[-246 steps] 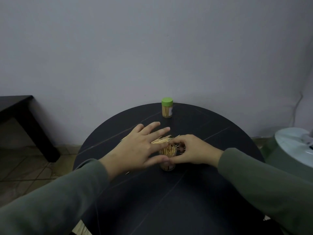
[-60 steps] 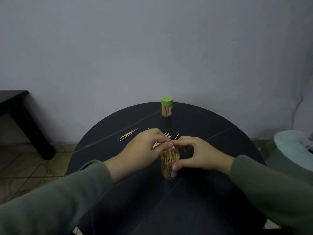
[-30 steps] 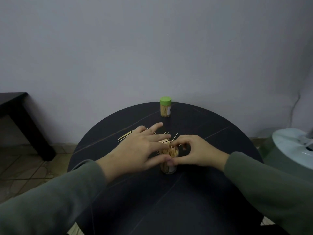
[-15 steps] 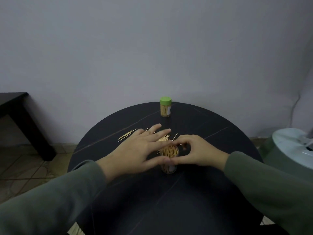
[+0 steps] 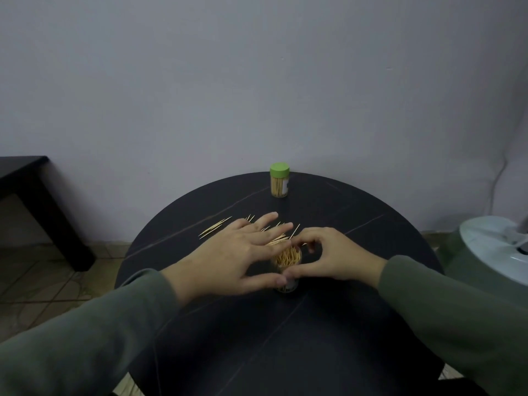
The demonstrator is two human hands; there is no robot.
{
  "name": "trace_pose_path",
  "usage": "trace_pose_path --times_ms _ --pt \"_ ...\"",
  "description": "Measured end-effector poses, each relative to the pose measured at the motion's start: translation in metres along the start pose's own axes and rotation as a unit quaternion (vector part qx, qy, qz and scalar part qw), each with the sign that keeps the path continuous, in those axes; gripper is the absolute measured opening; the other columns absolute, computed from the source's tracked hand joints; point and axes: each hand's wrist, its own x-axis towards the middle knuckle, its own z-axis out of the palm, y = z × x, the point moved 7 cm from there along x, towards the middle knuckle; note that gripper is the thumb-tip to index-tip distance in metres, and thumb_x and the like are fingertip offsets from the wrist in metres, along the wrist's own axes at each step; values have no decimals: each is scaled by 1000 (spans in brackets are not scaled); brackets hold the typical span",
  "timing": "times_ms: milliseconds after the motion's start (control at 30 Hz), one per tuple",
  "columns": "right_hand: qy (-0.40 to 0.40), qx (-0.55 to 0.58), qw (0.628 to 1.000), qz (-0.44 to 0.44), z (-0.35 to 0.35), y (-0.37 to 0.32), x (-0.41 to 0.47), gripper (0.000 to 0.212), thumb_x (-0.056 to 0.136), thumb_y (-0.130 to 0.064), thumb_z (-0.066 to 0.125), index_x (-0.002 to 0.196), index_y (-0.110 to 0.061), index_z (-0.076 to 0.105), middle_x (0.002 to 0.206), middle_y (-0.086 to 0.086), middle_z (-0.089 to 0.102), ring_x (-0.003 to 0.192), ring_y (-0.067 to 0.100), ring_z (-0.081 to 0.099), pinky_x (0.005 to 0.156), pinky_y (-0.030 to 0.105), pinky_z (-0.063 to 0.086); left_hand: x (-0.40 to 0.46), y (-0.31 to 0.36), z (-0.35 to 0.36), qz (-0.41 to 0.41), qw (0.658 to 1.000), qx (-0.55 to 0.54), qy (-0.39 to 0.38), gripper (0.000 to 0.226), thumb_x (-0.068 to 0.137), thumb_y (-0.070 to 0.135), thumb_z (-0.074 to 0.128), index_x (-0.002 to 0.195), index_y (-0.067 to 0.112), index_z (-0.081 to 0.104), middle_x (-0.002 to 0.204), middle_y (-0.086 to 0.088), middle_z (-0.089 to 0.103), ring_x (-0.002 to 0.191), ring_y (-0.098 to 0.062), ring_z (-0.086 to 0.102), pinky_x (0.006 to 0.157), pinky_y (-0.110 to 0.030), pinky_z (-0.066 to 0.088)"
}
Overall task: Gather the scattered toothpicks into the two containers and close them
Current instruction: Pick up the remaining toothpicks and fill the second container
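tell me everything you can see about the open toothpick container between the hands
The open container is a small clear cylinder that looks like plastic, standing upright near the middle of the round black table. It has no lid on, and pale wooden toothpicks fill it, their tips bristling out of the mouth. A light label shows low on its side. The right hand curls round it, forefinger at the rim and thumb lower on the wall. The left hand, fingers spread flat, reaches over its left side, thumb tip against the wall.
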Motion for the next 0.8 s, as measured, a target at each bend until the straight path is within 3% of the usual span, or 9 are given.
trace_pose_path --times_ms 133,267,467,667,800 --pt "3 5 1000 -1 0 2 0 65 52 -82 64 106 -45 63 97 -15 63 86 6 55 72 25 45 1 4 6 -4 1000 4 -31 67 94 69 25 143 27 44 158 2 23 149 -20 12 109 -40 31" --pt "0 0 1000 -4 0 2 0 75 54 -82 64 114 -38 65 97 -14 62 85 7 55 71 26 48 4 5 -2 -15 999 33 9 60 98 62 27 139 27 51 154 -1 36 146 -26 24 103 -44 41" --pt "-10 -14 1000 -3 2 3 0 69 63 -73 68 122 -37 63 101 -16 60 88 7 55 75 30 52 5 1 -1 -42 999 19 11 61 97 64 23 138 30 52 153 0 37 146 -26 24 101 -45 42" --pt "-11 -24 1000 3 0 1 -1 66 65 -68 72 122 -36 62 105 -14 59 90 7 54 77 29 51 2 0 -6 -2 999 -22 39 42 97 57 40 115 32 69 147 3 46 144 -23 30 94 -43 46" --pt "-18 -5 1000 -5 1 -4 -3 65 59 -72 70 116 -40 63 102 -17 59 90 6 53 77 28 50 1 1 -11 -6 997 -36 75 44 96 55 43 125 30 64 144 4 51 142 -24 34 94 -40 46"
